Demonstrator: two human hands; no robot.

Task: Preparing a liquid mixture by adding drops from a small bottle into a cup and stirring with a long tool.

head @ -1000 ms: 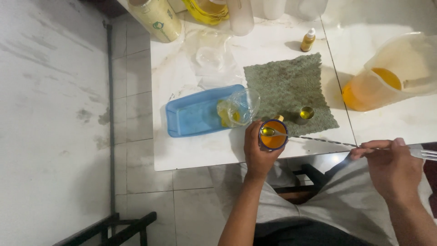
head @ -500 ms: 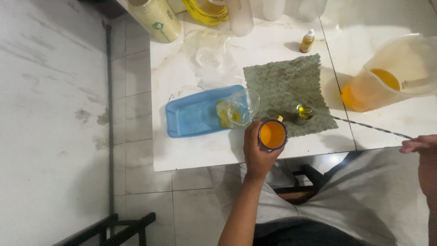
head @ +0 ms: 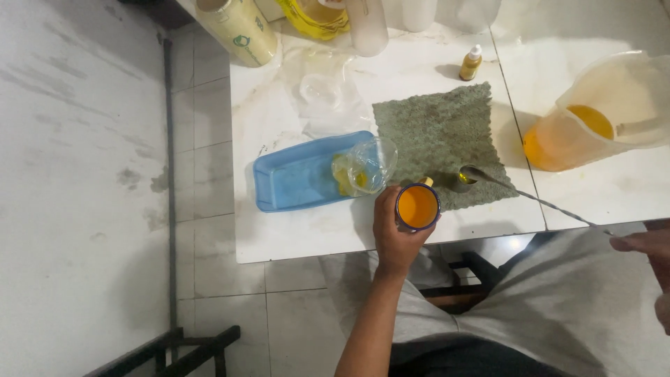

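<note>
L hand (head: 392,234) wrapped round small cup (head: 417,207), blue rim, full of orange liquid; cup sits at near edge of white table (head: 293,230), just touching green cloth (head: 440,132). R hand (head: 645,246) at far right of frame, mostly cut off, fingers pinched on end of long thin stirrer rod (head: 537,199); rod's spoon tip rests in a small metal cup (head: 457,181) w/ yellowish liquid, on cloth just beside the orange cup. Blue tray (head: 296,174) to the left, clear plastic cup (head: 366,165) lying tipped over its right end. Pitcher (head: 600,115) w/ orange liquid at right; small dropper bottle (head: 471,63) beyond cloth.
</note>
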